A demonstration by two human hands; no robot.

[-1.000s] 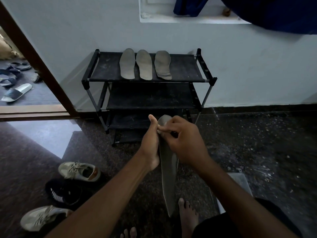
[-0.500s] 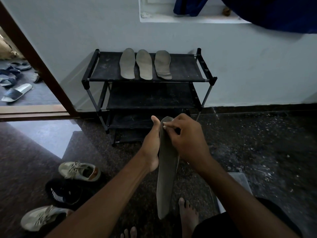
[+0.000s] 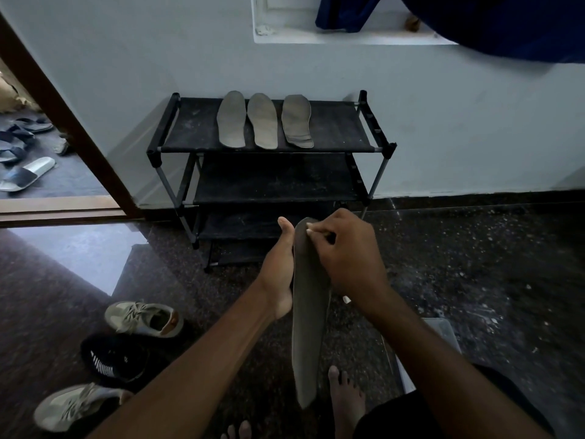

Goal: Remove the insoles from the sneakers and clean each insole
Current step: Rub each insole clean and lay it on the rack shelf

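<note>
A long grey insole (image 3: 308, 327) hangs upright in front of me, toe end up. My left hand (image 3: 280, 267) grips its left edge near the top, thumb pointing up. My right hand (image 3: 348, 251) is curled round a thin stick-like tool, its pale tip against the top of the insole and its white end poking out below the palm. Three more grey insoles (image 3: 262, 122) lie side by side on the top shelf of the black shoe rack (image 3: 335, 134). Two beige sneakers (image 3: 144, 318) (image 3: 72, 407) and a black sneaker (image 3: 114, 359) sit on the floor at lower left.
The rack stands against a pale wall. A doorway at left opens onto sandals (image 3: 25, 175) outside. A grey box (image 3: 440, 334) sits beside my right arm. My bare foot (image 3: 345, 394) is below the insole. Dark speckled floor stretches to the right.
The insole has turned from nearly edge-on to show more of its face. My right hand has shifted slightly along the insole's top end.
</note>
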